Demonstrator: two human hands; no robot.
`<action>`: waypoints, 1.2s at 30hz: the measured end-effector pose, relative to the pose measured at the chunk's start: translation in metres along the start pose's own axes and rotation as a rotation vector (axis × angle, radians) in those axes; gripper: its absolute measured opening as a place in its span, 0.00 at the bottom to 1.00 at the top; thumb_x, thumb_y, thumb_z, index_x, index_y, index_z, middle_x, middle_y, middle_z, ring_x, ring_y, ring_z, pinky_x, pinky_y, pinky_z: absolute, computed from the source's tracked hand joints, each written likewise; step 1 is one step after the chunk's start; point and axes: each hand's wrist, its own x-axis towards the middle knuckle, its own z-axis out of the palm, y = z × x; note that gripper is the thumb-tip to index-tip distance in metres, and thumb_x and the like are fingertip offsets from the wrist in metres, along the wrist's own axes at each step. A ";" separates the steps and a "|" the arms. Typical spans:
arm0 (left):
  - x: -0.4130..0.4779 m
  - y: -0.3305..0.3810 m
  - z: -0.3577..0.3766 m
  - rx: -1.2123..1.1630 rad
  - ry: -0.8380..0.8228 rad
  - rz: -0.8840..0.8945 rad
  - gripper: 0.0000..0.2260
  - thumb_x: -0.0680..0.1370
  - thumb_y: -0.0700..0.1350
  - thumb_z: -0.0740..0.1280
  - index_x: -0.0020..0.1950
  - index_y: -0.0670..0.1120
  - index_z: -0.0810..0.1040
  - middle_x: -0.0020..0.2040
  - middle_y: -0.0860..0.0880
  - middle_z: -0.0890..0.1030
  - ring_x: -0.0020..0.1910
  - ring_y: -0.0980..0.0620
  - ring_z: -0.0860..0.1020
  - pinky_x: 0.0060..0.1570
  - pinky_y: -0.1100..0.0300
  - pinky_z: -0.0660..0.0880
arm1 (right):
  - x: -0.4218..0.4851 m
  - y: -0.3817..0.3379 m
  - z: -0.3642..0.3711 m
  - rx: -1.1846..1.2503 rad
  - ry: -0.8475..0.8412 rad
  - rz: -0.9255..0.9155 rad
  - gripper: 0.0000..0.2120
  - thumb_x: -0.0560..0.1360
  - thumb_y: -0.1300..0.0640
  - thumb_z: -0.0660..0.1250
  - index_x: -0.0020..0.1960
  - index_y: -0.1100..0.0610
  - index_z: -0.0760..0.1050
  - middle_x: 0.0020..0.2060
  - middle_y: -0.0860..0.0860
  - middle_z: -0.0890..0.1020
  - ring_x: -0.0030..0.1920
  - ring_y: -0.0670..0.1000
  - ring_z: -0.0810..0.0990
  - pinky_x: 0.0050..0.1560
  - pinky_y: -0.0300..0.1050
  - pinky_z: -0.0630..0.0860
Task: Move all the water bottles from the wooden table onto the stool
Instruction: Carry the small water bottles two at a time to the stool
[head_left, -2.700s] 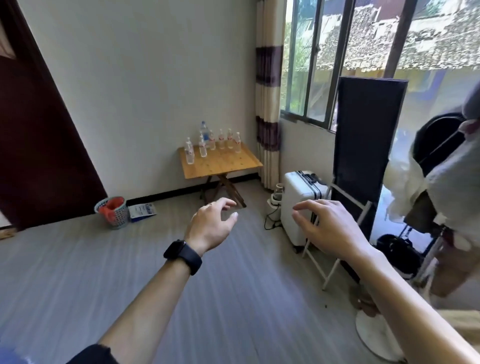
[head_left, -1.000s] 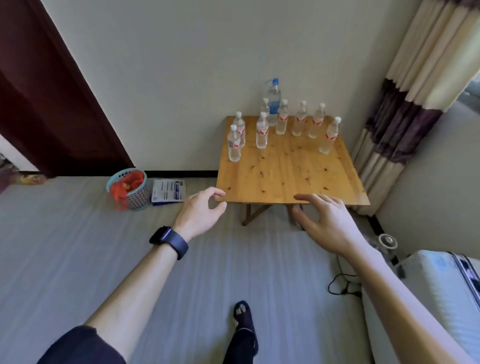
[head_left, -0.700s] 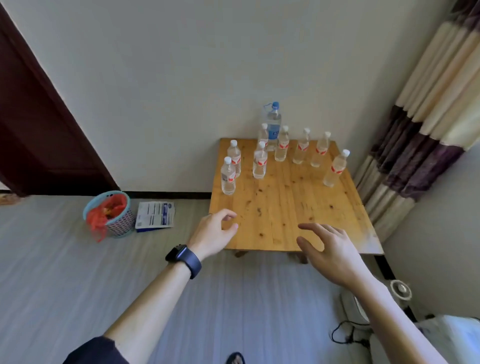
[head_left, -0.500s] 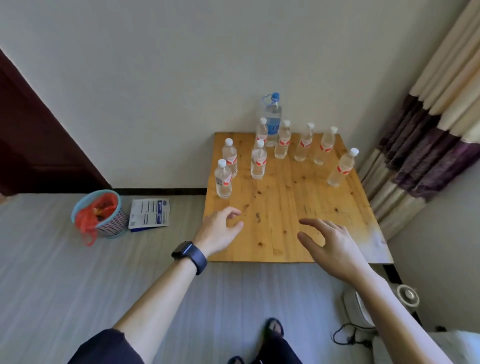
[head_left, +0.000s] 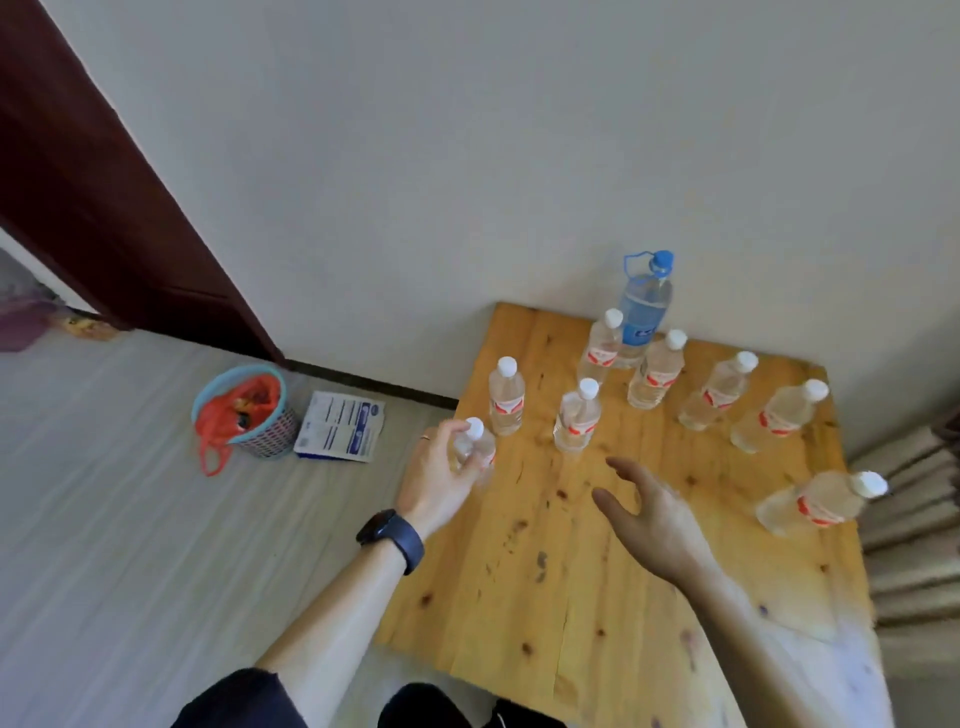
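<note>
Left hand (head_left: 439, 480): wrapped round nearest bottle (head_left: 479, 448), upright at left edge of wooden table (head_left: 545, 571). Right hand (head_left: 652, 514): spread, empty, above tabletop. Squeeze mid-body, lift straight up, avoid clipping neighbour bottle (head_left: 506, 400) just behind. Carry upright. Eight other bottles (head_left: 655, 379) standing; stool out of view.

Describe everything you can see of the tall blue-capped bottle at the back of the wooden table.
The tall clear plastic bottle with a blue cap stands upright at the far edge of the light wooden table. It is the largest bottle there, seemingly full of water, with a blue carry loop at its neck and a blue label low on its body. Two small clear white-capped bottles stand in front, hiding its base. Neither the left hand nor the right hand touches it.
</note>
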 end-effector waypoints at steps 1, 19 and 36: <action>0.007 0.001 0.003 -0.011 0.024 -0.025 0.20 0.77 0.51 0.72 0.67 0.52 0.73 0.64 0.53 0.77 0.63 0.53 0.74 0.55 0.60 0.69 | 0.019 -0.001 -0.002 0.006 0.006 0.006 0.24 0.78 0.45 0.68 0.72 0.49 0.70 0.65 0.51 0.78 0.67 0.54 0.74 0.62 0.44 0.68; 0.091 -0.050 0.078 -0.259 0.043 -0.399 0.18 0.75 0.52 0.74 0.60 0.51 0.72 0.56 0.51 0.80 0.52 0.53 0.79 0.41 0.66 0.72 | 0.199 0.023 0.051 0.047 -0.099 0.258 0.27 0.82 0.41 0.57 0.78 0.49 0.57 0.67 0.60 0.75 0.64 0.67 0.74 0.57 0.52 0.70; 0.094 -0.066 0.034 0.103 -0.518 -0.021 0.16 0.80 0.56 0.67 0.67 0.56 0.71 0.57 0.53 0.78 0.50 0.58 0.77 0.41 0.67 0.70 | 0.086 0.009 0.071 0.171 0.156 0.277 0.15 0.81 0.44 0.62 0.65 0.45 0.66 0.48 0.53 0.84 0.46 0.60 0.82 0.42 0.49 0.75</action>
